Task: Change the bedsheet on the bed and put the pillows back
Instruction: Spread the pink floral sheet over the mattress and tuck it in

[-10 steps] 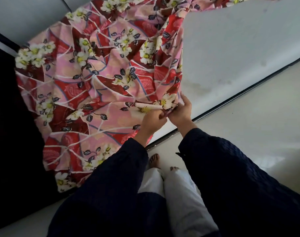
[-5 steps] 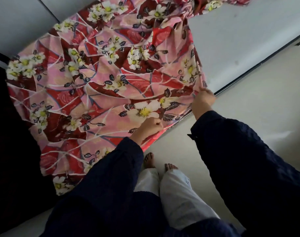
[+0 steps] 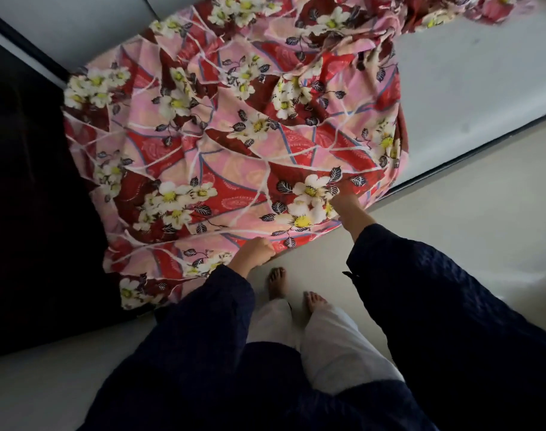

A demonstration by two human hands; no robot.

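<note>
A red and pink floral bedsheet (image 3: 222, 144) lies rumpled over the corner of a bare grey mattress (image 3: 470, 85), hanging down over its near edge. My left hand (image 3: 255, 250) grips the sheet's lower hem in a fist. My right hand (image 3: 346, 199) holds the hem further right, its fingers partly hidden under the cloth. Both arms wear dark blue sleeves. No pillows are in view.
A dark bed frame edge (image 3: 470, 157) runs along the mattress side. A black panel (image 3: 26, 197) stands at the left. I stand barefoot (image 3: 278, 283) on a pale floor (image 3: 467, 231) close beside the bed.
My hands have drawn apart along the hem, spreading the sheet wider. The sheet has come lower over the mattress corner.
</note>
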